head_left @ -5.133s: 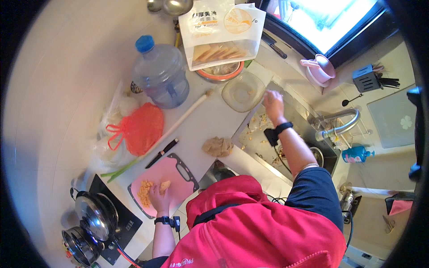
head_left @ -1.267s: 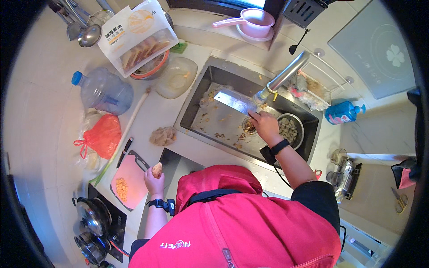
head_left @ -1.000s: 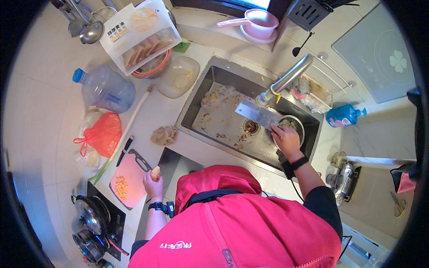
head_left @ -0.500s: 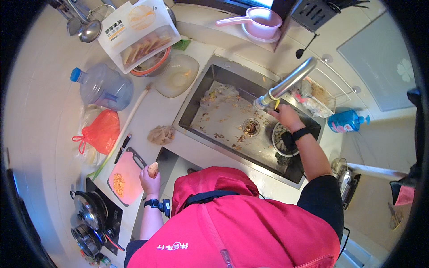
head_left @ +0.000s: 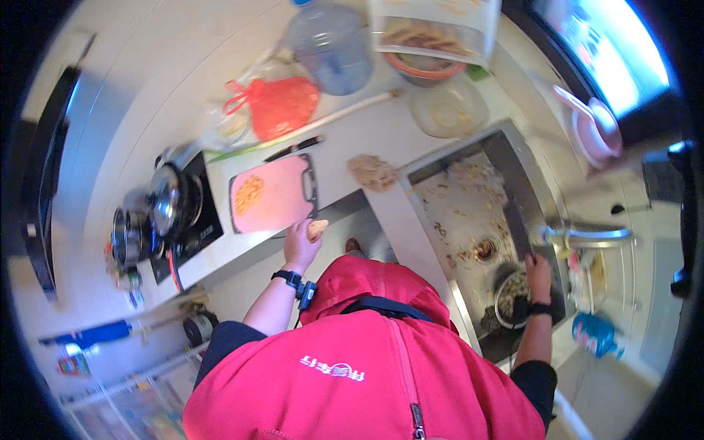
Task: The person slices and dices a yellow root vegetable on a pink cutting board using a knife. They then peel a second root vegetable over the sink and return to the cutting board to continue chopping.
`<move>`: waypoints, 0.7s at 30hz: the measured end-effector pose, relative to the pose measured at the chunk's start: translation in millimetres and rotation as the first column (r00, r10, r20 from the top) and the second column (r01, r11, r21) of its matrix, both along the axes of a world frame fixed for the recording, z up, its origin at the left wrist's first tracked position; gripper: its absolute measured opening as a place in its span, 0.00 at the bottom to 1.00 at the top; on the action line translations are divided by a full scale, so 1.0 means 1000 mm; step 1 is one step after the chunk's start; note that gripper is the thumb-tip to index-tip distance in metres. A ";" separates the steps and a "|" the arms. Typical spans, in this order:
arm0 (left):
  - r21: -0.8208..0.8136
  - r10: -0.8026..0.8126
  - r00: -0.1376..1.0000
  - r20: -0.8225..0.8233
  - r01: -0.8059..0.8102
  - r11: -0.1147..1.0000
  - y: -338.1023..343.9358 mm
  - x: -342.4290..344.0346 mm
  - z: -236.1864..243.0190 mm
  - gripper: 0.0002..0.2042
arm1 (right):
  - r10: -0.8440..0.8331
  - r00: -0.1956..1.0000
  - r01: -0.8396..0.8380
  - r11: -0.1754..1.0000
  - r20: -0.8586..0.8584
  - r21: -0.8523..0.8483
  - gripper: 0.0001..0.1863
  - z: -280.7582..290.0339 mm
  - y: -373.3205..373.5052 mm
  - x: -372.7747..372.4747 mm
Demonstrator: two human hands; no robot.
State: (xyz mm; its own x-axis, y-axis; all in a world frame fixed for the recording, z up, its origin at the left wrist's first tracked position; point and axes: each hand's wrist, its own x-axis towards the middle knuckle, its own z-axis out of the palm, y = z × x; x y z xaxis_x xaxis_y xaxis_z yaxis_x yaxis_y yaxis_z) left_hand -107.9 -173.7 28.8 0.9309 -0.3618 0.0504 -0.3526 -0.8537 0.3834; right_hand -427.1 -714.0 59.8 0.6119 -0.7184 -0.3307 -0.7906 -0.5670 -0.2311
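My left hand (head_left: 299, 248) is closed around a pale pinkish lump (head_left: 317, 229), whose kind I cannot make out, at the near right corner of the pink cutting board (head_left: 282, 198). Finely chopped orange-yellow bits (head_left: 249, 193) lie on that board, and a black-handled knife (head_left: 293, 149) rests behind it. Over the sink (head_left: 463, 299), my right hand (head_left: 539, 275) grips what looks like a knife (head_left: 518, 229), its wide grey blade blurred and pointing away from me. Below that hand, a round bowl (head_left: 501, 308) of pale pieces sits in the sink.
Food scraps (head_left: 462, 191) litter the sink around its drain (head_left: 485, 250). A crumpled tan cloth (head_left: 372, 172) lies left of the sink. Pots (head_left: 170, 198) stand on the stove at left. A red bag (head_left: 284, 108) and water jug (head_left: 330, 48) are behind the board; the faucet (head_left: 587, 236) is at right.
The view has turned toward the left. My right hand has come away from under the faucet, and the blade now shows. My left hand still holds the lump beside the board.
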 end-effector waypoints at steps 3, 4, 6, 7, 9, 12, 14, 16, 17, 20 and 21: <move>-0.003 0.090 0.993 -0.077 -0.090 0.996 0.020 0.001 0.004 0.25 | 0.003 0.999 0.005 0.991 0.054 -0.136 0.16 -0.004 0.051 0.008; -0.010 0.129 0.988 -0.082 -0.130 0.991 0.030 0.003 0.004 0.24 | 0.020 0.998 -0.012 0.990 0.060 -0.143 0.16 -0.005 0.065 0.020; -0.075 0.230 0.969 -0.091 -0.237 0.969 0.051 0.008 0.002 0.24 | 0.113 0.981 -0.101 0.992 0.159 -0.077 0.18 -0.002 0.094 0.045; -0.111 0.277 0.956 -0.095 -0.287 0.952 0.061 0.014 -0.001 0.24 | 0.076 0.984 -0.062 0.994 0.162 -0.092 0.18 0.001 0.110 0.059; -0.125 0.333 0.937 -0.103 -0.345 0.930 0.085 0.029 -0.007 0.24 | 0.043 0.921 -0.077 0.994 0.387 0.072 0.16 0.011 0.136 0.101; -0.119 0.329 0.935 -0.132 -0.344 0.931 0.122 0.058 -0.018 0.24 | -0.058 0.912 -0.070 0.953 0.405 0.294 0.14 0.027 0.180 0.176; -0.151 0.310 0.942 -0.127 -0.327 0.933 0.141 0.083 -0.029 0.24 | -0.077 0.910 -0.115 0.896 0.407 0.429 0.14 0.035 0.213 0.230; -0.208 0.303 0.946 -0.111 -0.320 0.924 0.154 0.099 -0.043 0.23 | 0.107 0.903 -0.279 0.882 0.415 0.380 0.14 0.039 0.246 0.278; -0.254 0.279 0.956 -0.088 -0.293 0.922 0.158 0.106 -0.049 0.23 | 0.240 0.883 -0.381 0.869 0.402 0.317 0.14 0.041 0.261 0.301; -0.377 0.194 0.979 -0.059 -0.202 0.904 0.166 0.120 -0.058 0.24 | 0.454 0.803 -0.561 0.794 0.386 0.233 0.14 0.041 0.306 0.360; -0.418 0.150 0.985 -0.082 -0.170 0.892 0.167 0.124 -0.058 0.25 | 0.522 0.791 -0.594 0.781 0.318 0.193 0.14 0.042 0.319 0.380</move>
